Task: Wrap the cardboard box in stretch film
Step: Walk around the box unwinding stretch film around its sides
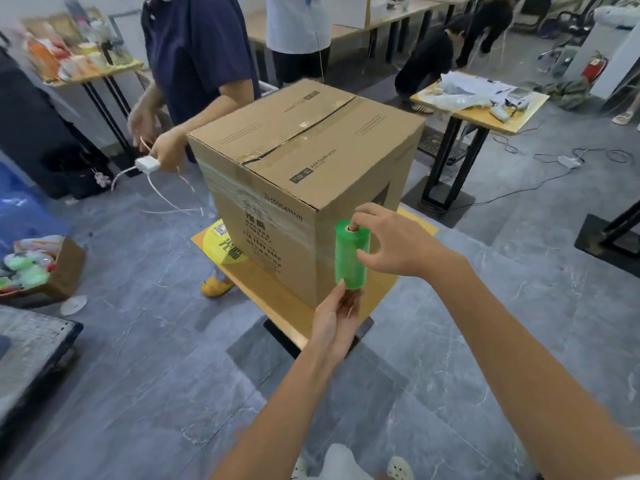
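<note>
A: Box position?

B: Cardboard box (304, 168) upright on a low wooden table (266, 292), top flaps taped shut. Clear film looks banded across the upper part of its left face, wrinkled in places.

A: And the roll?

B: Green roll of stretch film (350, 258), held upright just beside the box's near corner, about level with the lower half of that edge. Cannot tell whether it touches the cardboard.

A: Right hand?

B: Right hand (398, 240) is on the top end. One fingertip sits in the core opening and the thumb presses the roll's side; the other fingers curl loosely above.

A: Left hand?

B: Left hand (334, 323) comes up from below. Its fingers (341, 291) wrap around the bottom end, so the roll is gripped at both ends, between the two hands.

A: Anything else nearby?

B: A person in a dark shirt (197, 57) stands behind the box, holding a white charger (147, 165) with its cable trailing.
</note>
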